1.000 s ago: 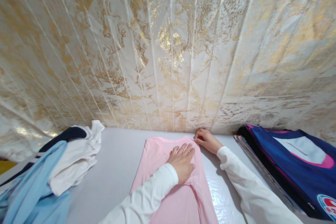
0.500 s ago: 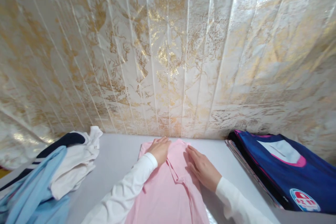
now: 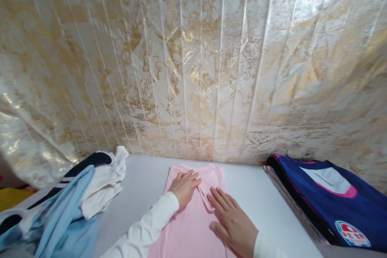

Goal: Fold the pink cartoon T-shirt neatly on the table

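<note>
Pink shirt [image 3: 187,227] lying on table [image 3: 143,181], bottom ctr of frame. Person's L hand [image 3: 184,190] palm-down on shirt's upper L part, fingers loosely out; R hand [image 3: 229,218] flattened at R side, thumb out. Both unclenched, no grasp. Messy clothes pile [image 3: 102,193] lower L; stack w/ navy shirt [image 3: 326,205] on top, lower R.

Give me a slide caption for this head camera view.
Left hand and right hand over a pink garment, between rumpled clothes and a folded stack.

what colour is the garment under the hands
The garment is plain pale pink, as the head view shows.
</note>
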`<state>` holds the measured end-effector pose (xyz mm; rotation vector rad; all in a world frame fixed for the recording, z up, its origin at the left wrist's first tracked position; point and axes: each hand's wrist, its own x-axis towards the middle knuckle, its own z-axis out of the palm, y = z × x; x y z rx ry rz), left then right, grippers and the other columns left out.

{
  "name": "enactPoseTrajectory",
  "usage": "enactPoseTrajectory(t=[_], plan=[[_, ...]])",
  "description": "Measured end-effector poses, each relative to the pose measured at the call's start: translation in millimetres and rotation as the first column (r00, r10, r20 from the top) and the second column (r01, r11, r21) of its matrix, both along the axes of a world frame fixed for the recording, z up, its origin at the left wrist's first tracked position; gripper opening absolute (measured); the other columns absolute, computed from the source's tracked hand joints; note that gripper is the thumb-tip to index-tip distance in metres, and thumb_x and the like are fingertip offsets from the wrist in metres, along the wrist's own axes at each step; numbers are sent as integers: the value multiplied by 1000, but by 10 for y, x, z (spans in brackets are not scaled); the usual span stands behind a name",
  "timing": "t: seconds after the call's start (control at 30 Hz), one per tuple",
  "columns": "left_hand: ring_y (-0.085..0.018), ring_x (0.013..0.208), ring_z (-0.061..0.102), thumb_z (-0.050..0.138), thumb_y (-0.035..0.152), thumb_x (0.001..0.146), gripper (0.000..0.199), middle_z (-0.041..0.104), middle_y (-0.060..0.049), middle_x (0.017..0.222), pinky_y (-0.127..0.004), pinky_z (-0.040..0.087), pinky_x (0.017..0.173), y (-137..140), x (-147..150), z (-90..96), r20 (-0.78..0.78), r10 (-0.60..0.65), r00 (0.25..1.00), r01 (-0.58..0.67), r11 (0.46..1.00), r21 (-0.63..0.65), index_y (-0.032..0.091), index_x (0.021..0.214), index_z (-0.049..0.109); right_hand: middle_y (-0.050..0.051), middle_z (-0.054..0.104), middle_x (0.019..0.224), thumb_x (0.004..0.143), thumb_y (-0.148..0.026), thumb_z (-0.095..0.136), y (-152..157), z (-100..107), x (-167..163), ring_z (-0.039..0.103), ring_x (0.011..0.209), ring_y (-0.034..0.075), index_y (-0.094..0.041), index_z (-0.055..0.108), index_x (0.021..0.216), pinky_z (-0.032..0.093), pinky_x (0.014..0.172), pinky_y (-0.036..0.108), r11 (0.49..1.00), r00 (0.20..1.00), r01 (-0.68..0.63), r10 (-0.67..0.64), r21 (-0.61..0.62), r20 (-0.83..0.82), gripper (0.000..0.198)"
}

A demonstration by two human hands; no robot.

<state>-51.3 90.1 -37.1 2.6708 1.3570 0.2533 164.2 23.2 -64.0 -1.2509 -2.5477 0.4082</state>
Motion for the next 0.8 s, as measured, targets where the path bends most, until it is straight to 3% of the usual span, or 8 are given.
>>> enactPoseTrajectory(t=[0.13, 0.3, 0.43, 0.53, 0.67, 0.8], plan=[[-21, 135, 27, 37, 17, 88, 44, 39, -4, 143, -43, 28, 103, -21, -50, -55, 24, 7, 1000, -7, 999, -31, 25, 131, 46, 5, 16, 151, 90, -48, 45, -12, 41, 30, 14, 139, 29, -31, 25, 144, 19, 111, 53, 1000, 1000, -23, 23, -3, -17, 60], [-14, 137, 22, 28, 19, 91, 55, 26, -7, 149, -35, 22, 109, 48, -292, -87, 70, 81, 994, -79, 996, -36, 17, 145, 21, 5, 27, 149, 87, -39, 50, -36, 68, 5, 21, 138, 28, -30, 40, 138, 23, 110, 53, 999, 997, 42, -41, 12, -72, 53], [-13, 137, 20, 27, 24, 94, 49, 28, -5, 149, -36, 19, 110, 104, -428, -143, 66, 89, 994, -87, 996, -23, 21, 143, 29, 7, 45, 139, 83, -28, 53, -37, 84, -53, 36, 132, 28, -24, 57, 125, 28, 109, 52, 989, 982, 121, -106, 84, -157, 42], [-16, 138, 18, 31, 36, 95, 48, 24, -5, 150, -38, 18, 110, 105, -415, -209, 54, 86, 995, -86, 996, -13, 22, 141, 32, 7, 55, 131, 89, -26, 44, -35, 82, -93, 47, 124, 25, -24, 64, 117, 37, 104, 47, 990, 974, 112, -92, 90, -205, 35], [-17, 138, 16, 30, 40, 96, 49, 24, -6, 150, -38, 17, 110, 141, -377, -242, 53, 85, 995, -85, 996, 1, 21, 141, 32, 6, 61, 123, 94, -28, 35, -36, 48, -92, 55, 116, 23, -24, 64, 116, 42, 101, 43, 994, 959, 104, -90, 39, -269, 37], [-18, 137, 21, 34, 36, 95, 48, 28, -7, 148, -38, 20, 108, 171, -381, -176, 64, 67, 996, -68, 998, 15, 20, 140, 33, 7, 58, 128, 93, -35, 38, 9, 8, 27, 54, 117, 24, -25, 53, 128, 44, 99, 42, 989, 917, 143, -141, -23, -374, 40]])
